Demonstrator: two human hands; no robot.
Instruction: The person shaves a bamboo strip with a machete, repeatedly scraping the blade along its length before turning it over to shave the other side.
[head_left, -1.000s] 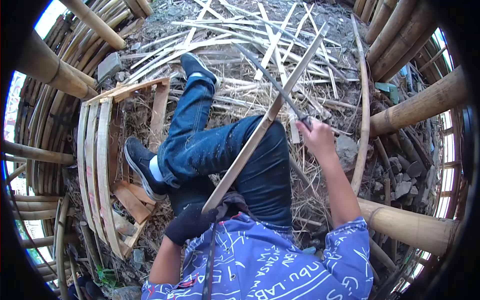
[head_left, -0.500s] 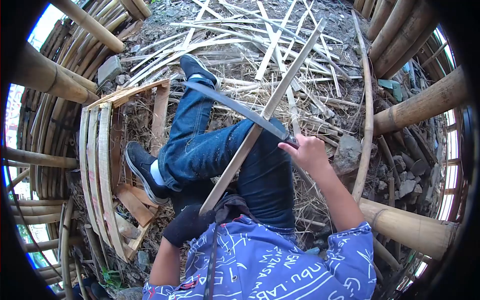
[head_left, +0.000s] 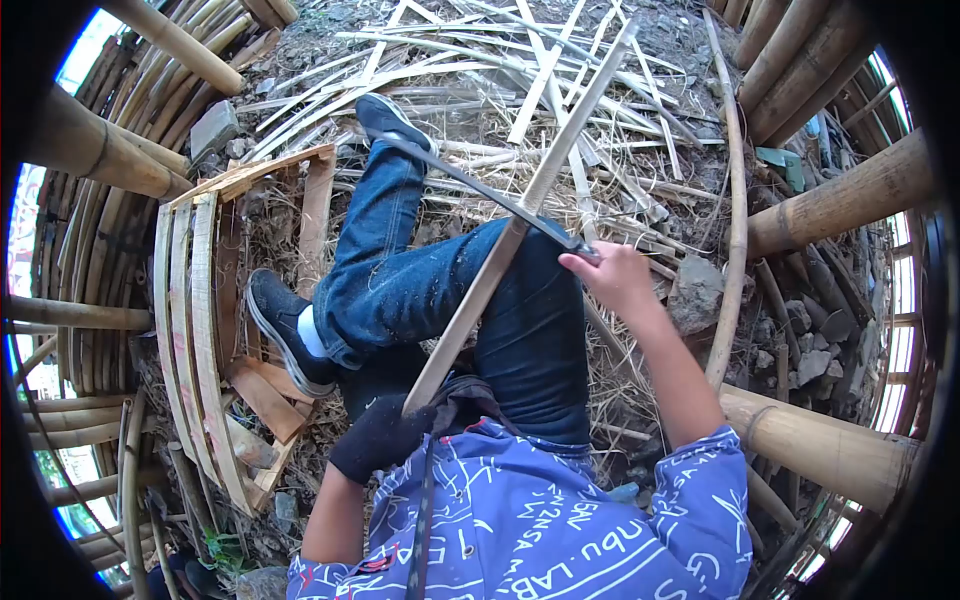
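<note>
My right hand (head_left: 615, 278) is closed around the dark handle of a machete (head_left: 468, 183), its thumb laid along the grip. The long blade points up and left, across a bamboo strip (head_left: 462, 322), and touches it near my raised knee. In a dark glove, my left hand (head_left: 384, 436) is closed on the strip's lower end at my waist. From there the strip slants up and right over my jeans-clad thigh (head_left: 430, 285), its far end above the ground. The gloved fingers are partly hidden.
Split bamboo strips (head_left: 440, 65) and shavings cover the ground ahead. A broken wooden crate (head_left: 207, 330) stands at left. Stones (head_left: 697, 300) and a long pole (head_left: 736, 200) lie at right. Thick bamboo poles (head_left: 840, 205) jut in from both sides.
The machete blade has turned more edge-on and tilted slightly. The bamboo strip's far end has shifted a little left and up. Both hands keep their hold.
</note>
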